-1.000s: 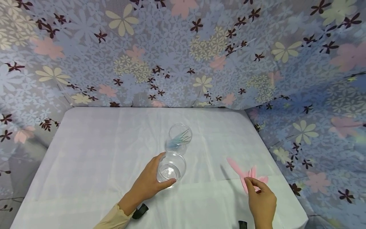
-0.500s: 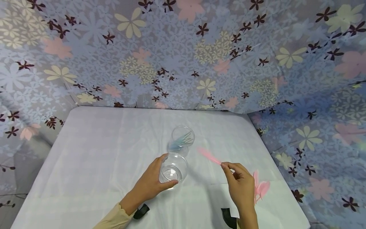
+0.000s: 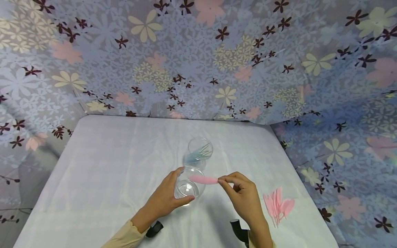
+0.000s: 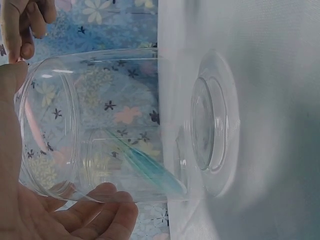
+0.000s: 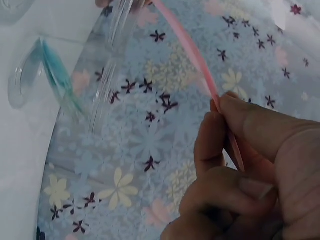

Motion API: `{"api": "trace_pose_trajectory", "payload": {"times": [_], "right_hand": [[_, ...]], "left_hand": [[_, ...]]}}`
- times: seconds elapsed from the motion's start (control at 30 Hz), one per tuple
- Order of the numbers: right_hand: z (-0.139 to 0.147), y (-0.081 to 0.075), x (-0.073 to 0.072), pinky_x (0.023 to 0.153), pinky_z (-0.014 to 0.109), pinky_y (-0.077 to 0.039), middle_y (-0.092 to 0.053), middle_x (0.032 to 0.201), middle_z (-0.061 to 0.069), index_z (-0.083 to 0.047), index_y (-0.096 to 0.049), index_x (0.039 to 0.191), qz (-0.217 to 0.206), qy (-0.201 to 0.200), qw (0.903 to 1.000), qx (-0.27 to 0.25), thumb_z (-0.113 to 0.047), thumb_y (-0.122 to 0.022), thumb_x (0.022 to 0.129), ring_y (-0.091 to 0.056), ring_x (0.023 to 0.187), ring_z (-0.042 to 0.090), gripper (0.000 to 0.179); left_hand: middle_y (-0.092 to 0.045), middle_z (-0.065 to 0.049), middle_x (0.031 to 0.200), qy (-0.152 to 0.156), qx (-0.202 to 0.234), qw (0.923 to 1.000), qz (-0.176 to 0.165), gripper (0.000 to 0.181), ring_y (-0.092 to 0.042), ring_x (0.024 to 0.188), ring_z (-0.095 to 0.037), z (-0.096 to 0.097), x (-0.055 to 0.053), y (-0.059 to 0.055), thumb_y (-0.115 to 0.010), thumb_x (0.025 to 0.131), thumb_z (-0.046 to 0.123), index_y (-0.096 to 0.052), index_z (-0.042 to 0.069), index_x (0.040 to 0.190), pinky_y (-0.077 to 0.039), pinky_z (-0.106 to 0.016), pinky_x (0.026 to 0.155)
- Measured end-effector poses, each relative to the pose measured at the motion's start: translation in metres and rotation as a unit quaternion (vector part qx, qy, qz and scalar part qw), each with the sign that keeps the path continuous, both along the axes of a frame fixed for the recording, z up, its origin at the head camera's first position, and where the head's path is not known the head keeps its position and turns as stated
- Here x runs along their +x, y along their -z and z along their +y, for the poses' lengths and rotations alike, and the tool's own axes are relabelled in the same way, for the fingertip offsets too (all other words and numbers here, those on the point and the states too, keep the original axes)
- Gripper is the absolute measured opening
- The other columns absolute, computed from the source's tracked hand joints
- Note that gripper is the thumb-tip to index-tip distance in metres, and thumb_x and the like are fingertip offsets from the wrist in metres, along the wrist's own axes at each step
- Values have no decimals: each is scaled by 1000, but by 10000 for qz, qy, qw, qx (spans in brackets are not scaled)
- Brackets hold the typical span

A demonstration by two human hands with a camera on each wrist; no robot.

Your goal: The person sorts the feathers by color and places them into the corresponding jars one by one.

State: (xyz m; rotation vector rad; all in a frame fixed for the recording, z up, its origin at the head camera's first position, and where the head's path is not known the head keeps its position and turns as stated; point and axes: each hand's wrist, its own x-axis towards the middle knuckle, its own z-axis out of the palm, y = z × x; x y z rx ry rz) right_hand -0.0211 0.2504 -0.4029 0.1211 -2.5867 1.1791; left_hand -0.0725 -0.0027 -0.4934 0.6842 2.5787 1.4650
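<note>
In the head view my left hand grips a clear cup from its left side, thumb in front and fingers behind. The cup stands upright on the white-covered table. My right hand pinches the end of a pink plastic knife. Its blade reaches left over the cup's mouth. In the right wrist view the pink knife passes between thumb and forefinger, its blade pointing at the cup's rim. Through the clear cup wall in the left wrist view, teal cutlery shows beyond.
Behind the gripped cup stands another clear cup with teal plastic cutlery, fork tines upward. Pink plastic cutlery, including a spoon, lies fanned out at the table's right. Floral cloth hangs behind and beside the table.
My right hand has lifted the pink knife from the pink pile and carried it left to the cup. The left hand keeps its grip on the cup, in nearly the same place.
</note>
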Motion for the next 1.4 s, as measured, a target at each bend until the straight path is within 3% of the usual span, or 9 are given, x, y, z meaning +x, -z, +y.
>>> {"api": "trace_pose_trajectory", "payload": {"times": [0.3, 0.53, 0.73, 0.83, 1.03, 1.13, 1.27, 1.4], "right_hand": [[-13, 5, -13, 46, 23, -38, -66, 84, -21, -28, -80, 90, -77, -485, 9982, 348, -32, -78, 89, -41, 51, 5, 5], [-24, 13, -19, 49, 21, -40, -65, 83, -26, -25, -80, 88, -67, -653, 9967, 481, -35, -78, 88, -44, 54, 3, 10], [-36, 18, -24, 52, 21, -41, -65, 82, -27, -25, -81, 87, -149, -771, 9951, 599, -34, -78, 88, -46, 56, 2, 9], [-40, 21, -25, 53, 20, -41, -65, 82, -27, -26, -81, 87, -152, -806, 9945, 658, -32, -79, 88, -46, 57, 1, 7], [-47, 25, -28, 52, 20, -41, -64, 82, -28, -26, -81, 87, -150, -800, 9940, 734, -32, -80, 86, -46, 58, 1, 6], [-51, 28, -29, 52, 20, -41, -65, 82, -27, -26, -81, 86, -135, -811, 9938, 753, -31, -82, 85, -46, 58, 1, 5], [-56, 31, -31, 53, 20, -41, -65, 81, -26, -26, -81, 84, -88, -809, 9936, 784, -30, -83, 84, -46, 58, 1, 5], [-59, 36, -33, 51, 20, -39, -66, 81, -27, -26, -81, 83, -89, -746, 9939, 808, -29, -85, 82, -44, 57, 0, 5]], "left_hand": [[-48, -10, 148, -66, -4, 10000, 11, 101, -50, 131, -29, 1, 0, 1, -79, 80, 58, -29, 16, 157, -45, -51, 104], [-45, -5, 147, 130, -46, 9999, 67, 99, -48, 133, -31, 2, 1, 7, -74, 84, 60, -17, 34, 160, -43, -51, 106], [-44, 0, 145, 215, -98, 9997, 64, 95, -48, 132, -29, 2, 0, 7, -74, 85, 58, -22, 31, 160, -44, -49, 104], [-43, -2, 146, 216, -75, 9997, 21, 95, -47, 133, -30, 2, 1, 6, -75, 85, 56, -21, 33, 160, -43, -51, 105], [-42, -9, 149, 280, -91, 9996, 19, 94, -44, 138, -30, 2, 1, 5, -67, 85, 67, -14, 42, 159, -42, -52, 107], [-42, -11, 149, 297, -93, 9995, 42, 96, -44, 137, -30, 2, 0, 5, -63, 85, 72, -17, 36, 160, -42, -53, 107], [-42, -8, 148, 275, -77, 9996, 50, 98, -44, 137, -31, 1, -1, 5, -63, 85, 72, -19, 30, 161, -41, -53, 107], [-40, -1, 149, 256, -102, 9996, 29, 96, -42, 139, -27, 0, -1, 4, -64, 84, 72, -16, 38, 160, -41, -51, 108]]}}
